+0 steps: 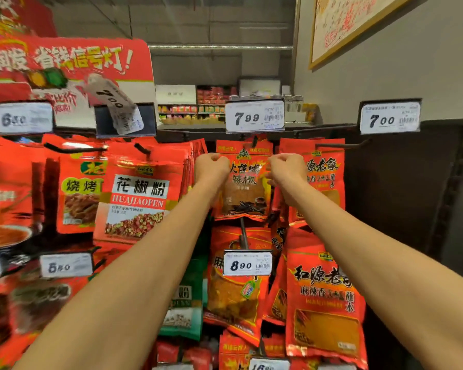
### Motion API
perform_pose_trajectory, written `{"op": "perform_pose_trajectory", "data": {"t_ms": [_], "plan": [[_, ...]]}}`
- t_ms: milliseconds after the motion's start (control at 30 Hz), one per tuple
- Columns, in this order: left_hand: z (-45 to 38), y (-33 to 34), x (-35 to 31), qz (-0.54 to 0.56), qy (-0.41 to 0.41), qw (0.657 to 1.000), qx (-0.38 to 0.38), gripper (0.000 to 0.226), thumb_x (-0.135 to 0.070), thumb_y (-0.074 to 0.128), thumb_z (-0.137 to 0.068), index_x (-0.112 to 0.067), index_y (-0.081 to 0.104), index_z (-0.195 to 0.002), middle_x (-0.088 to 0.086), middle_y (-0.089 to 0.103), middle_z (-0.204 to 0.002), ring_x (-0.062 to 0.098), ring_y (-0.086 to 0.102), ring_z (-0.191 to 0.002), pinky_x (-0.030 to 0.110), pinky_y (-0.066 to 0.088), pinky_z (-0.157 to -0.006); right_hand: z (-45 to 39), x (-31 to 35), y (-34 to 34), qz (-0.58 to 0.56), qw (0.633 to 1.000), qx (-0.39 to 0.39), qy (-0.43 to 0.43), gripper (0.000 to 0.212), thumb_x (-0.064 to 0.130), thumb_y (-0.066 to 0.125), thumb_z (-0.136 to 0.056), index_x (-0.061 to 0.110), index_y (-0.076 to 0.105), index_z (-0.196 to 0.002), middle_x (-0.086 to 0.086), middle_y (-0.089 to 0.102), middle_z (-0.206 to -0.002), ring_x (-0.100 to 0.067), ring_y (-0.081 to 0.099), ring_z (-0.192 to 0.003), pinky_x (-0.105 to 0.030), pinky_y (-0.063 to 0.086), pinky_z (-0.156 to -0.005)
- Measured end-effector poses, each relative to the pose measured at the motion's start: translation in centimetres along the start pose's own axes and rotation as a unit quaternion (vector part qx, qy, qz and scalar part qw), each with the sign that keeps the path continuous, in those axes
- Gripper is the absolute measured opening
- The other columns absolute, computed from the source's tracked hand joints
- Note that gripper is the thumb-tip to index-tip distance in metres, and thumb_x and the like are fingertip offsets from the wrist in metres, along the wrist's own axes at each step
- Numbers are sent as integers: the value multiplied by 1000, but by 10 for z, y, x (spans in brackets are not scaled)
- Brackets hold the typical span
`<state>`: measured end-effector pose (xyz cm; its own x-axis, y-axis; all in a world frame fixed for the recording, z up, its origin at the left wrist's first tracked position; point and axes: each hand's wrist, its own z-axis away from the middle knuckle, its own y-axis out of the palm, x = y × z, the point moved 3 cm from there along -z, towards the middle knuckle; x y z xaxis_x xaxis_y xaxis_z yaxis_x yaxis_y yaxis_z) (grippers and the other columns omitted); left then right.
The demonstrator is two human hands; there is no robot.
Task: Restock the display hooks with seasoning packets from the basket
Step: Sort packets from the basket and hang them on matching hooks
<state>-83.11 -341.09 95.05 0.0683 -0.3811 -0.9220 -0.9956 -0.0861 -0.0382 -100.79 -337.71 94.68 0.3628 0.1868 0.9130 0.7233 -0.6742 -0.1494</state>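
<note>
1. Leftmost, a Sichuan pepper powder packet (138,194) hung on its own hook, full and untouched.
2. Next, the left hand (211,166) had its fingers curled round the upper left edge of the chilli packet (243,188), probably steadying it.
3. Above, the hook (255,141) under the 7.99 price tag (254,116) passed through the packet's top.
4. Rightward, the right hand (286,166) pinched the upper right edge, likely to keep the packet level. No basket showed.

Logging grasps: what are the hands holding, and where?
Both hold one red chili seasoning packet under the 7.99 tag: left hand and right hand pinch its upper side edges.
</note>
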Motion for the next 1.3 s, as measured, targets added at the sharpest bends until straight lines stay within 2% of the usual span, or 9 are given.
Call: {"op": "perform_pose_trajectory", "data": {"t_ms": [67, 100, 167, 400, 567, 800, 1033, 1200, 1300], "plan": [[23, -14, -9, 38, -11, 997, 62, 22, -9, 54, -94, -20, 64, -78, 4, 66, -81, 20, 63, -69, 26, 47, -62, 26, 8, -7, -82, 995, 36, 44, 12, 12, 57, -99, 9, 68, -95, -7, 74, -71, -19, 70, -56, -28, 54, -47], [35, -22, -13, 57, -23, 994, 93, 18, -11, 54, -97, -17, 66, -85, 4, 69, -84, 18, 66, -67, 22, 48, -55, 42, 12, -11, -106, 992, 45, 55, 11, 10, 57, -99, 8, 67, -94, -5, 71, -62, -19, 66, -49, -26, 50, -43], [64, -41, -22, 86, -42, 984, 151, 12, -15, 56, -100, -12, 68, -98, 3, 73, -82, 16, 69, -63, 20, 49, -47, 76, 21, -21, -129, 989, 48, 62, 12, 9, 58, -96, 9, 67, -89, -3, 68, -56, -18, 62, -43, -22, 48, -39], [148, -134, -2, 126, -79, 958, 244, 22, -18, 50, -104, -14, 68, -92, 0, 75, -72, 11, 68, -58, 19, 52, -54, 210, 17, -51, -179, 978, 52, 90, 10, 17, 64, -81, 9, 67, -83, -6, 65, -59, -19, 60, -44, -20, 45, -41], [189, -175, 64, 135, -173, 943, 248, 21, -18, 51, -103, -10, 69, -95, 3, 74, -75, 14, 68, -59, 22, 56, -59, 288, -30, -56, -163, 972, 26, 164, 18, 9, 54, -95, 8, 67, -83, -6, 65, -57, -18, 62, -44, -20, 47, -41], [266, -198, 197, 100, -357, 904, 212, 20, -19, 53, -101, -11, 70, -96, 4, 76, -77, 15, 70, -60, 24, 56, -53, 372, -142, -27, -67, 946, 79, 309, 20, 5, 52, -95, 4, 66, -82, -12, 64, -61, -22, 59, -45, -26, 46, -47], [372, -214, 342, 23, -536, 828, 164, 16, -23, 55, -100, -16, 69, -97, 3, 72, -79, 15, 66, -64, 23, 53, -56, 474, -303, -14, 14, 865, 120, 487, 20, 9, 53, -96, 7, 66, -81, -10, 64, -63, -20, 58, -46, -25, 45, -47], [462, -239, 443, -25, -644, 755, 119, 19, -11, 52, -97, -18, 60, -82, -2, 58, -60, 13, 51, -50, 24, 39, -50, 564, -419, -8, 66, 793, 123, 592, 21, 3, 50, -94, 8, 67, -83, -13, 65, -65, -21, 62, -44, -24, 46, -48], [507, -261, 516, -61, -680, 724, 96, 18, -14, 52, -99, -15, 65, -85, 1, 67, -64, 15, 61, -51, 24, 47, -55, 622, -492, 3, 82, 746, 108, 652, 22, 5, 54, -94, 9, 66, -76, -12, 64, -62, -21, 60, -42, -22, 48, -41]]}}
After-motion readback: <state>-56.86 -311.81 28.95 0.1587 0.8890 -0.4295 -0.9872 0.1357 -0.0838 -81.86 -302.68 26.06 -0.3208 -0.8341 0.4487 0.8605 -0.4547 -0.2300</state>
